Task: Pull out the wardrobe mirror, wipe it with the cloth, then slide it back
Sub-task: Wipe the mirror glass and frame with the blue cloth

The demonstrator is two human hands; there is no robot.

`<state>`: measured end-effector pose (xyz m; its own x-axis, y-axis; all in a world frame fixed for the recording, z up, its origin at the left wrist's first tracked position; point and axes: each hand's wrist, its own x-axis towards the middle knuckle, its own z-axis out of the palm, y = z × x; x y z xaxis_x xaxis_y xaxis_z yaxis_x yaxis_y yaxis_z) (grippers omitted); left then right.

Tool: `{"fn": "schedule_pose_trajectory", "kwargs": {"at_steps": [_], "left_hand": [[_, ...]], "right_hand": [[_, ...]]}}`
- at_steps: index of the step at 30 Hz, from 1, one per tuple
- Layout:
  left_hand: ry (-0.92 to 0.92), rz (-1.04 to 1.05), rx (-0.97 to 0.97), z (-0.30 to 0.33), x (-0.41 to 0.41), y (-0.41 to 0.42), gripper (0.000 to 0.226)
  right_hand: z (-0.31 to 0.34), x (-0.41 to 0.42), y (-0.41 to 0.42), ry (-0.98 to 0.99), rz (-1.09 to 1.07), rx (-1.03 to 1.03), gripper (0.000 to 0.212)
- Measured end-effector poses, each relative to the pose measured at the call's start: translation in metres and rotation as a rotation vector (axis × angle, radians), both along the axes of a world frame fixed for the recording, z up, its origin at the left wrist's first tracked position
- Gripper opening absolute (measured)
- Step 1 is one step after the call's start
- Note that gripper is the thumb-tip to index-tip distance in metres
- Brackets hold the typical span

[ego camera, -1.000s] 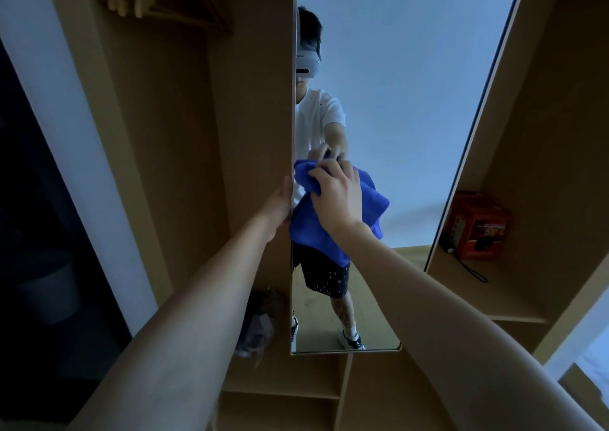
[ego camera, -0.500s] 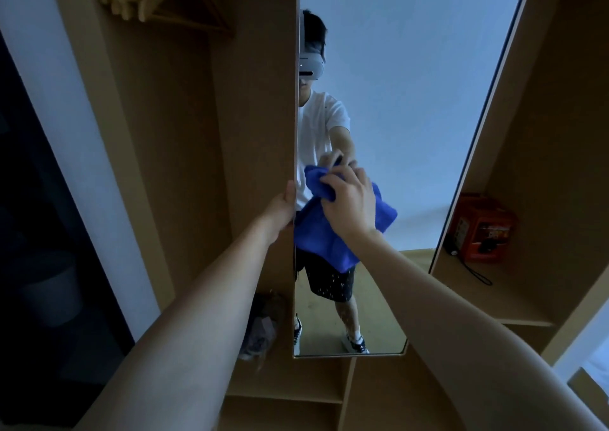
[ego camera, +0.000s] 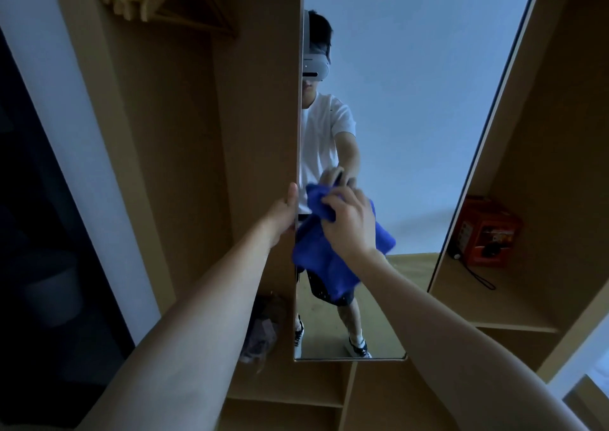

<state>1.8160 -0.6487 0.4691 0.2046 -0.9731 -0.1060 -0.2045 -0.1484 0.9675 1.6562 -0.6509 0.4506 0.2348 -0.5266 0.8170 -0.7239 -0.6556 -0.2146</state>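
Note:
The tall wardrobe mirror [ego camera: 415, 107] stands pulled out between two wooden compartments, its glass reflecting a person and a pale wall. My left hand [ego camera: 284, 214] grips the mirror's left edge, thumb up along the front. My right hand [ego camera: 351, 226] holds a bunched blue cloth [ego camera: 324, 262] against the lower-middle glass near that left edge. Most of the cloth hangs below my hand.
Wooden hangers [ego camera: 158, 0] hang at the top left of the left compartment, and a crumpled bag [ego camera: 262, 335] lies on its floor. An orange box [ego camera: 484, 233] with a black cord sits on the right shelf [ego camera: 514, 312]. A white door frame [ego camera: 75, 127] borders the wardrobe's left side.
My right hand and the cloth have slid slightly down the glass. My left hand has shifted down along the mirror's edge with it.

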Motion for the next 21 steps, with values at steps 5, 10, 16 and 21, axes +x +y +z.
{"fn": "schedule_pose_trajectory", "kwargs": {"at_steps": [5,10,16,21], "left_hand": [[-0.002,0.002,0.011,-0.001,0.0,-0.001,0.089],[0.027,0.013,0.017,0.002,-0.002,0.008,0.084],[0.02,0.01,0.017,-0.001,-0.002,0.004,0.095],[-0.018,-0.002,0.018,-0.017,0.007,-0.014,0.12]], "right_hand": [[0.013,0.016,-0.007,0.026,0.004,-0.125,0.026],[-0.073,0.006,0.001,0.307,0.018,0.059,0.022],[-0.037,0.0,0.0,0.154,0.001,0.053,0.024],[-0.012,0.012,-0.002,0.012,-0.029,-0.043,0.027]]}}
